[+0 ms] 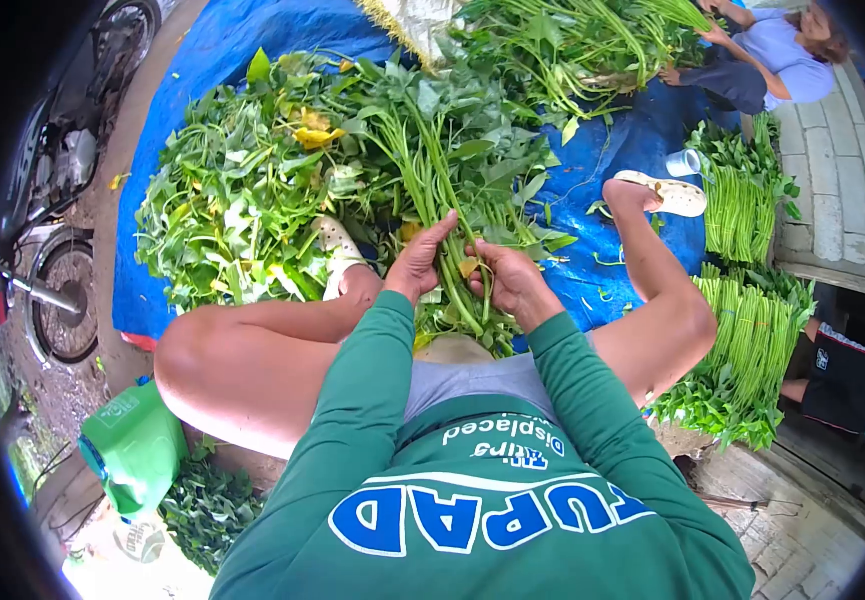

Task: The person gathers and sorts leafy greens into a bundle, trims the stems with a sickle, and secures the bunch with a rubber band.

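Long green stems with leaves [432, 170] run between my hands, their cut ends toward my lap and their leafy tops pointing away. My left hand [418, 262] is on the left side of these stems, its fingers against them. On the right side, my right hand [512, 282] pinches a stem, with a small yellowish leaf [467, 267] beside its fingertips. A large heap of loose leafy greens [222, 200] spreads ahead and to the left, with yellow leaves [314, 130] on top.
Blue tarp [592, 160] lies under the greens. Stacked bundles [737, 340] and a white cup [682, 163] are at the right. A person [777, 50] handles stems at the upper right; another [852, 385] is far right. A green jug [137, 445] and motorcycle [62, 270] are left.
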Demonstrator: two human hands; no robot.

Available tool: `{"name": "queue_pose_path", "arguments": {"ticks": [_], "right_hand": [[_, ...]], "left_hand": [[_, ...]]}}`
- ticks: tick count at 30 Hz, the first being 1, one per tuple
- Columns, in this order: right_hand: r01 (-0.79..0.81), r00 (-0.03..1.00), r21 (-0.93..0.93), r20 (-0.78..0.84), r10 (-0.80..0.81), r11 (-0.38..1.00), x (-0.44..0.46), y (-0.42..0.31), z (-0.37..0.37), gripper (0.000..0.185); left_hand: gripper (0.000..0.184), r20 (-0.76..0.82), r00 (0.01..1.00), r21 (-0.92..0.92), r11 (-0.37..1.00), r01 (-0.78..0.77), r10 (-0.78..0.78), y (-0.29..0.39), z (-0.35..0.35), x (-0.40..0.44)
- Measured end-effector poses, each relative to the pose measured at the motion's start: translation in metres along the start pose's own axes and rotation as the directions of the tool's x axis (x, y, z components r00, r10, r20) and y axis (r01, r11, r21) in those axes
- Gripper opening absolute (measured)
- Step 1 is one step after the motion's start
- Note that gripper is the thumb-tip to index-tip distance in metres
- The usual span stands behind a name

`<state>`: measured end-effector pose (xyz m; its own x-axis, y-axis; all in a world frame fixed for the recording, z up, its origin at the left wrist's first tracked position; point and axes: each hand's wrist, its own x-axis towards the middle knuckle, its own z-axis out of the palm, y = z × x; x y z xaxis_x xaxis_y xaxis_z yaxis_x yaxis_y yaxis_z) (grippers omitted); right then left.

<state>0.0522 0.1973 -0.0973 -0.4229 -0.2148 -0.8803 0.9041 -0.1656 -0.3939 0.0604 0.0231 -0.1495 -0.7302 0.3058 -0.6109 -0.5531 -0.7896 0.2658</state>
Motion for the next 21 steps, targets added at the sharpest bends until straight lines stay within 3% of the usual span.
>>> {"name": "queue_pose_path", "arguments": {"ticks": [1, 4, 5, 8, 9, 13, 16, 20, 21], "right_hand": [[-0.007, 1.0, -0.016, -0.01, 0.006, 1.0, 0.001, 0.005, 0.002, 0.03], [-0.004, 1.0, -0.079, -0.02, 0.002, 0.997, 0.006, 0.012, 0.01, 0.03], [0.038, 0.999, -0.075, 0.003, -0.038, 0.996, 0.007, 0.016, 0.013, 0.028], [0.167, 0.967, -0.42, -0.107, -0.231, 0.892, -0.01, 0.008, 0.022, 0.023], [0.226, 0.935, -0.382, -0.174, -0.31, 0.896, -0.019, 0.007, 0.029, 0.022], [0.239, 0.964, -0.127, -0.085, -0.25, 0.963, -0.011, 0.011, 0.006, 0.014], [0.213, 0.956, -0.088, -0.186, -0.226, 0.973, -0.019, 0.015, 0.001, 0.012], [0.406, 0.855, -0.347, -0.182, -0.485, 0.845, -0.038, 0.006, -0.012, 0.016], [0.43, 0.864, -0.328, -0.123, -0.489, 0.841, -0.045, 0.002, -0.008, 0.02]], "left_hand": [[0.037, -0.013, 0.999, 0.015, 0.999, -0.035, 0.036, -0.006, -0.003, 0.0], [0.037, -0.19, 0.895, 0.34, 0.882, -0.325, 0.403, -0.02, 0.012, -0.001], [0.03, -0.189, 0.941, 0.378, 0.905, -0.195, 0.282, -0.013, 0.009, -0.004], [0.019, -0.218, 0.922, 0.387, 0.896, -0.218, 0.319, -0.004, 0.008, -0.003], [0.019, -0.226, 0.937, 0.325, 0.927, -0.186, 0.267, 0.001, 0.013, -0.006], [0.02, -0.183, 0.926, 0.293, 0.918, -0.268, 0.329, 0.016, 0.027, -0.001], [0.021, -0.146, 0.921, 0.305, 0.902, -0.306, 0.362, 0.028, 0.035, -0.007], [0.02, -0.167, 0.902, 0.427, 0.854, -0.298, 0.398, 0.049, 0.049, -0.022], [0.02, -0.162, 0.897, 0.438, 0.845, -0.308, 0.411, 0.051, 0.051, -0.024]]}}
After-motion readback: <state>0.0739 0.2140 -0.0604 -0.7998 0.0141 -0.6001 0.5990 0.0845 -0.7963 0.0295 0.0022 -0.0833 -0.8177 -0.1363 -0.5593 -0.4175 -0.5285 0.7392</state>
